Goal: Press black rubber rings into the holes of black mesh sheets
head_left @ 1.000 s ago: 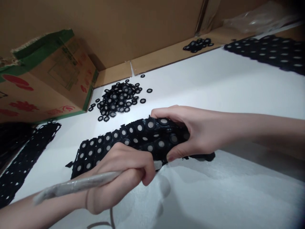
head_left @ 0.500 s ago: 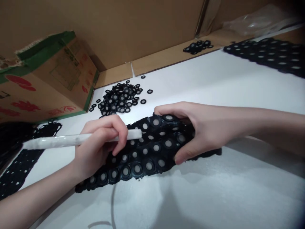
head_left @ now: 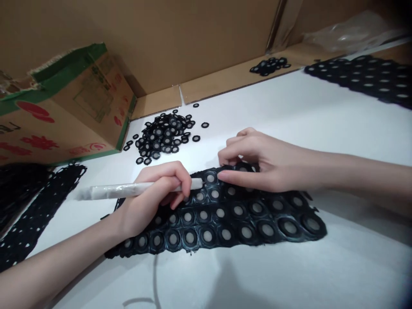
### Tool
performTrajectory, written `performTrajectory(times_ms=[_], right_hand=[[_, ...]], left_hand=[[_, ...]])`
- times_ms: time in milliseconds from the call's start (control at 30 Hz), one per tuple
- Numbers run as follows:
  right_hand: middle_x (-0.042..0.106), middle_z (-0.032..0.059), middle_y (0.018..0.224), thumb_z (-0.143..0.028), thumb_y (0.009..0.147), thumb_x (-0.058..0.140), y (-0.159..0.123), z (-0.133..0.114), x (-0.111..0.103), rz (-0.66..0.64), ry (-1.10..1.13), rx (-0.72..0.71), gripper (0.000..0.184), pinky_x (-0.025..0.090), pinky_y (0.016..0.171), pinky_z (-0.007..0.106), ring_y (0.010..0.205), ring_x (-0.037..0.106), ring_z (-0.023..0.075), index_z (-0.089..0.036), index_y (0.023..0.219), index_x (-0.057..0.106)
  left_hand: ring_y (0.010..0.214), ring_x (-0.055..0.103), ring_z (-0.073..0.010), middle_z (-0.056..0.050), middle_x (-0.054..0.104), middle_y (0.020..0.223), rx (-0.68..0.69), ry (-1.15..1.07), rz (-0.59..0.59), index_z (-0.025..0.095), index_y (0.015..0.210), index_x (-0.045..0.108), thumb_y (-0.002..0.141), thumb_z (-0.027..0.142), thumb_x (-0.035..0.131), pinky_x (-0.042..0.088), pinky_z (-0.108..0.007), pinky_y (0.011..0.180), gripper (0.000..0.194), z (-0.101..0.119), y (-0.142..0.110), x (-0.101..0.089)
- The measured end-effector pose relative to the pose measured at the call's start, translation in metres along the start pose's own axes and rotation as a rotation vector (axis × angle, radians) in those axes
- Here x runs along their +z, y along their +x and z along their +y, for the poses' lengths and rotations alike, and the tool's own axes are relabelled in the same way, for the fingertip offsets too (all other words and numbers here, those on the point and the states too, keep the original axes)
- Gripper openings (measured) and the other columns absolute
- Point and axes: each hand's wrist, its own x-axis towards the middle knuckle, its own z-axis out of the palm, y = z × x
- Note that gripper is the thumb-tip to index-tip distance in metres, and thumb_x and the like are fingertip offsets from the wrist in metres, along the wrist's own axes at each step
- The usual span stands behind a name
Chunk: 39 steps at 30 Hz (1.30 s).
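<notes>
A black rubbery sheet (head_left: 228, 221) with rows of round parts, pale-centred, lies on the white table. My left hand (head_left: 161, 189) is closed around a white pen-shaped tool (head_left: 119, 190), which looks wrapped in clear film. The tool's thin tip meets the sheet near its far edge, beside one of the round parts. My right hand (head_left: 254, 161) pinches that far edge between thumb and fingers, just right of the tip. Its curled fingers hide part of the edge. Beyond my left hand, a heap of loose black rings (head_left: 164, 133) with pale centres sits on the table.
A cardboard box (head_left: 86, 107) with green edges stands at the left. Black perforated sheet scraps (head_left: 38, 214) lie in front of it. Further back are a small pile of black pieces (head_left: 270, 65), another black sheet (head_left: 367, 79) and clear plastic (head_left: 350, 30) against the cardboard wall (head_left: 193, 38).
My right hand has shifted from around the bent sheet to a pinch at its far edge, and the sheet's right part now lies flatter. My left hand and the tool have moved right.
</notes>
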Motion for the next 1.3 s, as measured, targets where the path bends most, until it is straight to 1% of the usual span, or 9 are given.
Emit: performTrajectory(times_ms=[67,167,367,533,667,867,1000,1200,1300], right_hand=[[0.056,-0.0012,0.068,-0.041,0.083,0.054,0.000,-0.002,0.003,0.031,-0.034,0.050,0.026,0.031,0.086,0.041,0.070,0.048,0.0157,-0.021,0.068,0.055],[0.063,0.0022,0.082,-0.041,0.083,0.056,0.000,-0.004,0.010,0.044,-0.027,0.073,0.019,0.029,0.090,0.042,0.085,0.053,0.0203,-0.022,0.080,0.058],[0.059,0.0037,0.082,-0.024,0.085,0.048,-0.003,-0.011,0.021,0.080,-0.018,0.089,0.008,0.031,0.085,0.040,0.086,0.051,0.0208,-0.020,0.079,0.052],[0.057,0.0033,0.080,-0.023,0.083,0.048,-0.003,-0.011,0.025,0.091,-0.009,0.102,0.007,0.032,0.084,0.041,0.085,0.050,0.0211,-0.021,0.077,0.052],[0.058,0.0025,0.081,-0.022,0.078,0.052,-0.003,-0.006,0.023,0.094,0.012,0.151,0.003,0.034,0.086,0.040,0.089,0.050,0.0222,-0.023,0.078,0.055],[0.062,0.0036,0.086,-0.026,0.074,0.057,-0.002,-0.003,0.013,-0.007,0.091,0.166,0.013,0.041,0.078,0.037,0.094,0.052,0.0247,-0.024,0.086,0.061],[0.063,0.0044,0.088,-0.029,0.074,0.058,-0.002,-0.003,0.009,-0.024,0.105,0.141,0.014,0.043,0.071,0.034,0.095,0.053,0.0246,-0.025,0.087,0.062],[0.065,0.0049,0.090,-0.046,0.079,0.057,-0.002,-0.008,0.013,0.021,0.093,0.200,0.025,0.040,0.081,0.039,0.097,0.053,0.0254,-0.024,0.089,0.064],[0.064,0.0032,0.086,-0.043,0.082,0.054,-0.001,-0.008,0.017,0.055,0.048,0.164,0.020,0.036,0.088,0.041,0.096,0.053,0.0241,-0.024,0.084,0.063]], left_hand=[[0.051,0.042,-0.0086,0.004,0.051,0.052,0.002,0.023,0.000,0.017,0.066,0.059,0.084,0.011,0.039,0.032,-0.020,0.048,0.027,-0.001,-0.001,0.000],[0.053,0.044,-0.0085,0.004,0.051,0.054,0.009,0.064,0.008,0.017,0.067,0.059,0.085,0.011,0.039,0.032,-0.020,0.049,0.028,-0.002,-0.004,-0.001],[0.055,0.045,-0.0077,0.004,0.050,0.057,0.092,0.172,0.019,0.017,0.068,0.056,0.087,0.009,0.038,0.032,-0.020,0.053,0.027,0.001,-0.007,0.003],[0.056,0.045,-0.0089,0.003,0.049,0.058,0.130,0.206,0.001,0.017,0.069,0.055,0.088,0.012,0.037,0.034,-0.022,0.055,0.027,0.003,-0.008,0.004],[0.056,0.044,-0.0096,0.003,0.048,0.057,0.107,0.234,0.010,0.017,0.070,0.056,0.087,0.012,0.036,0.032,-0.023,0.054,0.027,0.005,-0.008,0.005],[0.057,0.046,-0.0110,0.002,0.049,0.057,0.075,0.260,0.018,0.017,0.069,0.055,0.088,0.015,0.036,0.033,-0.024,0.055,0.027,0.007,-0.008,0.006],[0.055,0.045,-0.0111,0.002,0.050,0.058,0.090,0.266,0.009,0.017,0.070,0.055,0.088,0.017,0.035,0.033,-0.024,0.054,0.027,0.006,-0.008,0.005],[0.056,0.044,-0.0103,0.002,0.049,0.058,0.084,0.279,0.003,0.017,0.070,0.056,0.089,0.017,0.035,0.034,-0.023,0.055,0.028,0.009,-0.008,0.005],[0.056,0.044,-0.0104,0.002,0.048,0.058,0.071,0.280,-0.009,0.017,0.070,0.056,0.089,0.017,0.036,0.033,-0.023,0.054,0.027,0.011,-0.008,0.005]])
